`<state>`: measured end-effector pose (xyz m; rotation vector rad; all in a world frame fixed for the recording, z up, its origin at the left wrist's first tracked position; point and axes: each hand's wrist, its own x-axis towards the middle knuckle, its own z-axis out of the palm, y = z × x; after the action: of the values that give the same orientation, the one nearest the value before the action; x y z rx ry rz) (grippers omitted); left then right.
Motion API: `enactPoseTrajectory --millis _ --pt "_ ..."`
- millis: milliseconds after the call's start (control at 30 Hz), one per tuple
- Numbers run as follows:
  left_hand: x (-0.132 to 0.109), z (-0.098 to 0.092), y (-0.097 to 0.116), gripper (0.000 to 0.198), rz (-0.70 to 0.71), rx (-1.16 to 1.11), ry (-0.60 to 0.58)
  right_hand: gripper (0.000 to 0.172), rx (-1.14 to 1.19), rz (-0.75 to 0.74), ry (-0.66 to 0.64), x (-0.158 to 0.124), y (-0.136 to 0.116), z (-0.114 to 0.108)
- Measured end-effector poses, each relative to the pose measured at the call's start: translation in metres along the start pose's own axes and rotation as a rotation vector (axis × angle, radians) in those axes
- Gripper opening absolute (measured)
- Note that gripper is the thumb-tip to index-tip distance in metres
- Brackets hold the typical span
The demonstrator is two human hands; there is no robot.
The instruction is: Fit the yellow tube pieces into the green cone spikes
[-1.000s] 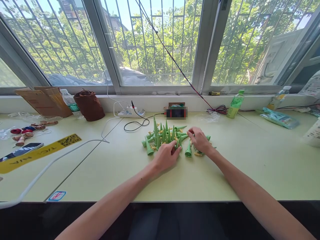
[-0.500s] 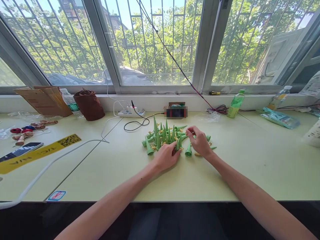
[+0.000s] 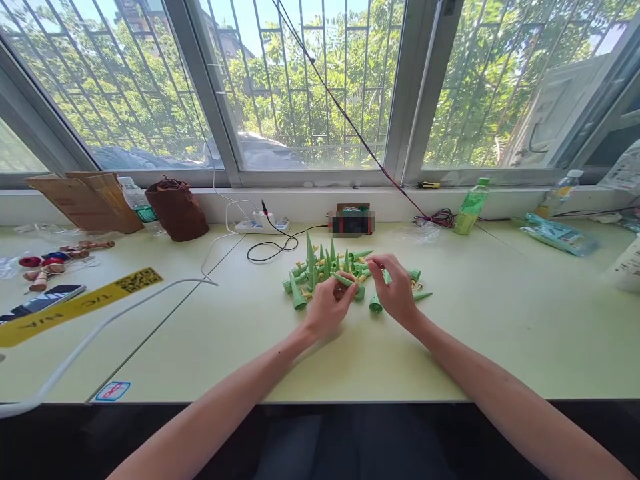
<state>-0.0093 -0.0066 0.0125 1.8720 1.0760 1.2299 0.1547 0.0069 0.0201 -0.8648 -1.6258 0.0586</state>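
My left hand (image 3: 326,305) grips a green plant watering spike (image 3: 343,280), tilted with its tip to the left; a small yellow valve piece (image 3: 358,281) shows at its wide end. Close by on the right, the thumb and fingers of my right hand (image 3: 399,293) are pinched together; what they hold is too small to make out. Around both hands is a cluster of green spikes, some upright like the tall spike (image 3: 311,265), others lying down. Yellow valve pieces are scattered among them. A wide-based spike (image 3: 375,304) sits just below my right hand.
Behind the cluster are a small boxed device (image 3: 351,223), a power strip (image 3: 262,225) and a black cable. A green-labelled bottle (image 3: 471,208) stands at the back right. Toward the left lie a brown pouch (image 3: 177,209), a phone (image 3: 45,301), wooden toys and a white cable (image 3: 135,308).
My left hand has lifted a spike from the cluster and turned it on its side. My right hand has moved slightly left, toward the spike's wide end.
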Motion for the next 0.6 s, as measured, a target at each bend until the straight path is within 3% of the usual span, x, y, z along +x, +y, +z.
enactPoseTrajectory --millis 300,600 --pt "-0.0002 0.0016 -0.0045 0.027 0.025 -0.064 0.01 0.014 -0.008 0.063 0.045 -0.001 -0.0003 -0.0025" --pt "-0.0003 0.002 -0.004 0.026 0.043 -0.088 0.014 0.011 -0.001 0.033 0.014 -0.0011 -0.0001 -0.0014"
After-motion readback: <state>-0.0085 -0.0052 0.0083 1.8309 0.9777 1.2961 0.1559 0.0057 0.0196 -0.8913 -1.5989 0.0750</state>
